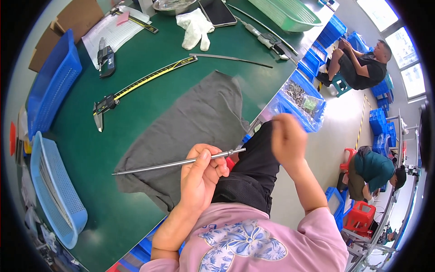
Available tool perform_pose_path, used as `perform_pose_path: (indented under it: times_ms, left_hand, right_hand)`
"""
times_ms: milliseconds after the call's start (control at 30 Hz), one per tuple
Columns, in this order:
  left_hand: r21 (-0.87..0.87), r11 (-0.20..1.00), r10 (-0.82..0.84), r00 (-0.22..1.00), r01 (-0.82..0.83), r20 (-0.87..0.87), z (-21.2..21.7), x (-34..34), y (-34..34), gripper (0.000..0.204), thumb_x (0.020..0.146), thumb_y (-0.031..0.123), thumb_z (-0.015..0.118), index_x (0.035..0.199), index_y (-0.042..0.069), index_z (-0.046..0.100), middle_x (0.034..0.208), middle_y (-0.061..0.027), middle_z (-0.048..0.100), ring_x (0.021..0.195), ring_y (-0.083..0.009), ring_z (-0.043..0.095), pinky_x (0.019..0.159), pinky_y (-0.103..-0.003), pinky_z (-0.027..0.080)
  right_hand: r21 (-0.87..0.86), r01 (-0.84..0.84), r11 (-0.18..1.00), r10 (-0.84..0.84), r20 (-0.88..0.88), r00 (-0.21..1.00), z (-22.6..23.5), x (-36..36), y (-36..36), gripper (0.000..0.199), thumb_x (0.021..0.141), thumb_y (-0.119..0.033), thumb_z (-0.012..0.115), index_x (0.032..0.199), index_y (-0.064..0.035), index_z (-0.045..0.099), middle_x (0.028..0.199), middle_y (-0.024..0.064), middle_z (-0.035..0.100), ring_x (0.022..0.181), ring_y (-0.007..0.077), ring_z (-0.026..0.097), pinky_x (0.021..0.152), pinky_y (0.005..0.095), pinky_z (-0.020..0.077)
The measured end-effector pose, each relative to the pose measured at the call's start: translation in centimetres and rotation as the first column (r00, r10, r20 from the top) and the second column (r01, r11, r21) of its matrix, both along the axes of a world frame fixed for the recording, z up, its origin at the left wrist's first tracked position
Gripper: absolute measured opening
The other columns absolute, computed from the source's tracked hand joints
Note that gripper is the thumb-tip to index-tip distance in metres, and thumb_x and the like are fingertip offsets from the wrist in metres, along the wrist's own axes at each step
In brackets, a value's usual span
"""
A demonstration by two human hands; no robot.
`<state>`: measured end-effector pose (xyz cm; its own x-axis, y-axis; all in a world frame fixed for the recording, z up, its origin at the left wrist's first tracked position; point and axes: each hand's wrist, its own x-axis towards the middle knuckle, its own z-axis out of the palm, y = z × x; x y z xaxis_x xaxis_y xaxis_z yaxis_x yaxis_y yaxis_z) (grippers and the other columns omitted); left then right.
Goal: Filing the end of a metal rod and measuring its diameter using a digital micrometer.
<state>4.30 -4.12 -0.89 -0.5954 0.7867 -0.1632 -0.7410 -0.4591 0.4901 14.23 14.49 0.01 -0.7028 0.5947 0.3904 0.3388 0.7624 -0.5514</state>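
My left hand (199,174) is closed round a thin metal rod (158,169), pinching it near its right end with the thumb on top. The rod lies nearly level, with a stepped, collared tip at the right and a narrow tip at the left. Beneath it, a dark grey cloth (181,122) spreads over the green table. My right hand (289,138) is raised to the right of the rod, apart from it, beside the table's edge. Motion smears its fingers, which look curled; whether they hold anything cannot be made out.
On the green table (102,217) lie a digital caliper (145,80), a micrometer (105,58), another micrometer (265,38), a thin strip (231,59), white gloves (195,27) and a phone (217,12). Blue baskets (56,186) line the left. A bin of small metal parts (299,97) stands right. Two people are farther off.
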Motion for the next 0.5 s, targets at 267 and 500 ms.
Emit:
perform_pose_path:
  times_ms: [267,500]
  left_hand:
    - [-0.026,1.0,0.017,1.0,-0.017,-0.003,0.3,0.2,0.0,0.016,0.094,0.016,0.047,0.099,0.001,0.052,0.082,-0.0081,0.059,0.072,-0.0147,0.057,0.067,-0.027,0.048]
    - [-0.03,0.999,0.029,0.999,-0.03,-0.027,0.2,0.2,0.1,0.015,0.093,0.015,0.049,0.099,0.001,0.051,0.083,-0.0082,0.06,0.073,-0.0146,0.057,0.067,-0.027,0.048]
  right_hand:
    - [-0.138,-0.069,0.988,0.092,0.17,0.981,-0.6,0.2,-0.7,0.009,0.086,-0.008,0.05,0.09,-0.0009,0.054,0.07,0.0184,0.062,0.065,0.0348,0.061,0.055,0.0402,0.046]
    - [-0.783,-0.255,0.568,0.074,-0.26,0.963,1.6,-0.2,-4.4,0.016,0.094,-0.013,0.045,0.089,0.0005,0.052,0.067,-0.0015,0.047,0.061,0.0037,0.04,0.055,0.0214,0.0355]
